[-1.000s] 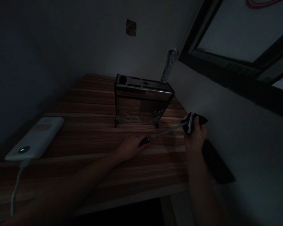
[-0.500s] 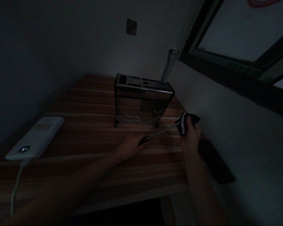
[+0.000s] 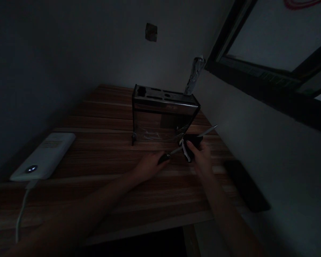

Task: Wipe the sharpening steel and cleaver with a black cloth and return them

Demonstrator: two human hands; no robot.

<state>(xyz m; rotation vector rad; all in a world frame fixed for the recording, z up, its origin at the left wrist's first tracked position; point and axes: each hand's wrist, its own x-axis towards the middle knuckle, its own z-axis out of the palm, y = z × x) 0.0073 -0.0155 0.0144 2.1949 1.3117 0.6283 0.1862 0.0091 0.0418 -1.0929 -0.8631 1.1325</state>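
My left hand [image 3: 149, 166] is closed around the dark handle of a honing steel [image 3: 209, 130], whose thin rod slants up to the right above the table. My right hand [image 3: 203, 157] pinches a black cloth [image 3: 193, 143] with a white edge, folded round the middle of the rod. The rod's tip sticks out beyond the cloth. Just behind both hands stands a knife block [image 3: 166, 102] with a slotted top and a clear front. One handle in crinkled wrapping [image 3: 195, 75] rises from its right end. The scene is very dim.
A white power bank [image 3: 46, 151] with a cable [image 3: 20, 210] lies on the left of the wood-grain table [image 3: 107, 142]. A dark flat slab [image 3: 246, 185] lies at the right edge by the wall. A window frame [image 3: 256, 80] is at upper right.
My right hand has slid the cloth down the rod, leftward toward the handle, so the rod's tip now shows. My left hand keeps its hold on the handle.
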